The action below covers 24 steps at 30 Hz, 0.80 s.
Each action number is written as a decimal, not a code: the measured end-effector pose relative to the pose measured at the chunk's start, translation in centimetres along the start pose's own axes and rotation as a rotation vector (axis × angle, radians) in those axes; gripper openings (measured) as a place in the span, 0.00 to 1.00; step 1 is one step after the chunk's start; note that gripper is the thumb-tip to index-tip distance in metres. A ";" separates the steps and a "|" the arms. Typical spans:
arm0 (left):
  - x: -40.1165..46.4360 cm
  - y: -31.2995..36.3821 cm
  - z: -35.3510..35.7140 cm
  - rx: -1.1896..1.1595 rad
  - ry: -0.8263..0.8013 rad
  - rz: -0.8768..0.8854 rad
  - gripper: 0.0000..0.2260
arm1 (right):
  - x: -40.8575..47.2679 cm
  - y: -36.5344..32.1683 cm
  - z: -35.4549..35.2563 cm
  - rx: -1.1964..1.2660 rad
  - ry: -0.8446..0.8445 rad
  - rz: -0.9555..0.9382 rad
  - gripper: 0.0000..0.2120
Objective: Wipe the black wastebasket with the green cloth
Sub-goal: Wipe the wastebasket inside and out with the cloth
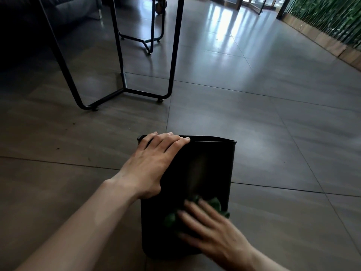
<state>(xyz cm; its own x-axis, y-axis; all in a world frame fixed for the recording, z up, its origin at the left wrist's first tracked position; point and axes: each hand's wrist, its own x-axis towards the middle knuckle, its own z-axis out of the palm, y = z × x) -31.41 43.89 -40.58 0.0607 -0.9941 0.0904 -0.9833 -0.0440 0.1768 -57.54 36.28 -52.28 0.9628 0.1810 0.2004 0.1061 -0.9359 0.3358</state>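
The black wastebasket lies tipped on the tiled floor, its open rim pointing away from me. My left hand rests on its upper left side, fingers curled over the rim and holding it steady. My right hand presses the green cloth flat against the basket's side near the base. That hand is motion-blurred. Most of the cloth is hidden under its fingers, with green showing at both sides.
Black metal table legs stand on the floor beyond and to the left of the basket. A dark sofa sits at far left. A green plant wall with a wooden base runs along the right. Grey floor tiles surround the basket.
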 end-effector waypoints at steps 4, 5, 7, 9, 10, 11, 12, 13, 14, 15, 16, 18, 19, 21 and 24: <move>0.0 0.0 0.0 0.009 0.002 -0.001 0.54 | 0.7 2.2 -1.5 0.006 0.005 -0.002 0.20; 0.1 0.0 0.0 0.015 -0.001 0.000 0.53 | 2.0 3.5 -2.2 0.046 0.074 0.130 0.21; 0.1 0.1 0.0 0.019 0.003 0.003 0.53 | 5.0 6.0 -3.5 0.099 0.201 0.417 0.23; 0.0 0.0 0.0 0.020 0.003 0.002 0.52 | 6.5 6.6 -3.8 0.121 0.251 0.553 0.23; 0.0 0.0 -0.1 0.021 0.000 0.003 0.52 | 6.2 5.8 -3.3 0.108 0.243 0.519 0.21; 0.1 0.0 -0.1 0.020 -0.001 0.002 0.52 | 5.2 4.4 -2.5 0.093 0.216 0.434 0.20; 0.1 0.0 -0.1 0.018 -0.002 0.000 0.53 | 3.8 2.8 -1.5 0.078 0.172 0.315 0.18; 0.1 0.0 -0.2 0.013 -0.007 0.000 0.53 | 2.2 1.1 -0.7 0.063 0.105 0.189 0.18; 0.0 0.1 -0.2 0.006 -0.010 0.004 0.53 | 0.6 0.0 -0.3 0.042 0.043 0.080 0.18; 0.0 0.1 -0.1 0.000 -0.005 0.008 0.53 | -0.4 -0.7 -0.1 0.023 -0.002 0.001 0.19; 0.1 0.1 0.0 -0.002 0.002 0.010 0.53 | -0.7 -0.7 -0.3 0.014 -0.027 -0.036 0.19; 0.2 0.2 -0.1 0.006 0.007 0.010 0.53 | 1.1 0.2 -0.9 0.018 0.017 -0.015 0.19; 0.2 0.2 -0.2 0.012 0.010 0.013 0.53 | 2.7 0.7 -1.2 0.020 0.059 0.022 0.19; 0.3 0.3 -0.1 0.021 0.026 0.023 0.53 | 6.2 0.8 -1.5 0.026 0.125 0.066 0.18; 0.3 0.4 -0.1 0.029 0.028 0.039 0.53 | 8.0 0.8 -1.5 0.016 0.113 0.002 0.19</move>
<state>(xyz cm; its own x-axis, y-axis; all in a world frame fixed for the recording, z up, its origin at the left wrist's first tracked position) -31.76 43.58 -40.42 0.0262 -0.9919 0.1245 -0.9895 -0.0081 0.1444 -50.15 37.43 -49.01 0.9291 0.2111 0.3038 0.1088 -0.9408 0.3210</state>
